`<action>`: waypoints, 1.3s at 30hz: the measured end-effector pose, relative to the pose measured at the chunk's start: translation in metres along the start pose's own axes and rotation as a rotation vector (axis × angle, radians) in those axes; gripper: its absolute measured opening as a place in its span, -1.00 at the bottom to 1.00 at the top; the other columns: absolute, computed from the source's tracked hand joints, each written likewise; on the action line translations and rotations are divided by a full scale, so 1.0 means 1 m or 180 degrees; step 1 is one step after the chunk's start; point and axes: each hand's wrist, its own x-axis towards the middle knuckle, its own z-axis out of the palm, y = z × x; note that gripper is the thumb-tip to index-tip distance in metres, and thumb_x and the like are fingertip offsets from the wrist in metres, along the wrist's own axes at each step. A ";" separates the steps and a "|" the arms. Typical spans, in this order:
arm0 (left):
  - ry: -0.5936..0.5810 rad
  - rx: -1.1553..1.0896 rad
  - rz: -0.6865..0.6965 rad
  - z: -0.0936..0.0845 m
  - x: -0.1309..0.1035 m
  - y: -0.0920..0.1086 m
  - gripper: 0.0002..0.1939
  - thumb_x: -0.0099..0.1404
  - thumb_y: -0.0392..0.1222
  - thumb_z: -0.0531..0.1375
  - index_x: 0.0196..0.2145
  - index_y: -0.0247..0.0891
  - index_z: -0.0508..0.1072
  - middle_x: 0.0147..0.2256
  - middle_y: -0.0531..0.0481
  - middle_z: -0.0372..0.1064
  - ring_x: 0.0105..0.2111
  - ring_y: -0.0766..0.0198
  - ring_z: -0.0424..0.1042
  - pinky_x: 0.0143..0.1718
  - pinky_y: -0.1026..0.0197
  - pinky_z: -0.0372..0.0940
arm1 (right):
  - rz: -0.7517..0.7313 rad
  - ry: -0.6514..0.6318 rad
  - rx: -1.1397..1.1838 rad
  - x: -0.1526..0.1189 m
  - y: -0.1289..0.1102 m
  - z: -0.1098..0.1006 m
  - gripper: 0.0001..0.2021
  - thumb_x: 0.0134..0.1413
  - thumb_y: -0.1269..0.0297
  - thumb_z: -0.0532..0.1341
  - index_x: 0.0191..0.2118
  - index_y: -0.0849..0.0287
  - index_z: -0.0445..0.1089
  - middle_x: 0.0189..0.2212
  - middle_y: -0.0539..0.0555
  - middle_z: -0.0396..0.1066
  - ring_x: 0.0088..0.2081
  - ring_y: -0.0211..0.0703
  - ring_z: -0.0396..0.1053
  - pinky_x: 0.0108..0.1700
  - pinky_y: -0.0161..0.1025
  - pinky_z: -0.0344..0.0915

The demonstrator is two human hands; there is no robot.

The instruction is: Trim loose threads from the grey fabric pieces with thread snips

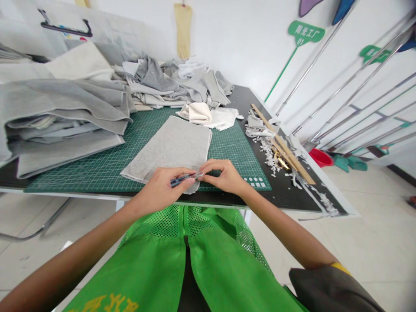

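My left hand (pixel 169 184) is closed around a dark blue utility knife (pixel 180 179), its metal end pointing right. The fingers of my right hand (pixel 224 174) pinch at that metal end; whether they hold the blade itself or something small beside it is hard to make out. Both hands are over the near corner of a folded grey cloth (pixel 175 141), which lies on a green cutting mat (pixel 227 145) close to the table's front edge.
Folded grey cloths (pixel 71 104) are stacked at the left, with a heap of cloth scraps (pixel 182 82) behind. A white cloth (pixel 224 118) lies past the grey one. At the right are a wooden ruler (pixel 282 145), gold scissors (pixel 281 159) and shredded trimmings (pixel 268 154). Long-handled tools lean on the wall.
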 end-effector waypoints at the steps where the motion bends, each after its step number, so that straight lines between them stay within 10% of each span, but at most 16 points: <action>1: 0.0013 -0.0003 -0.0001 0.001 0.000 0.000 -0.65 0.36 0.03 0.17 -0.03 -0.19 0.57 -0.07 -0.07 0.57 -0.08 0.11 0.53 -0.05 0.08 0.42 | 0.0014 0.0005 0.0011 0.000 0.000 0.000 -0.90 0.07 0.27 0.39 -0.39 0.17 0.55 -0.36 0.08 0.57 -0.28 -0.19 0.52 -0.14 -0.20 0.45; 39: 0.0166 -0.0267 -0.0079 0.004 -0.004 -0.011 -0.73 0.29 -0.02 0.25 -0.11 -0.14 0.61 -0.13 0.02 0.60 -0.12 0.16 0.57 -0.03 0.08 0.45 | 0.0020 0.0079 -0.0045 -0.002 -0.005 -0.001 -0.86 0.06 0.22 0.41 -0.40 0.16 0.55 -0.38 0.08 0.58 -0.27 -0.19 0.51 -0.13 -0.20 0.42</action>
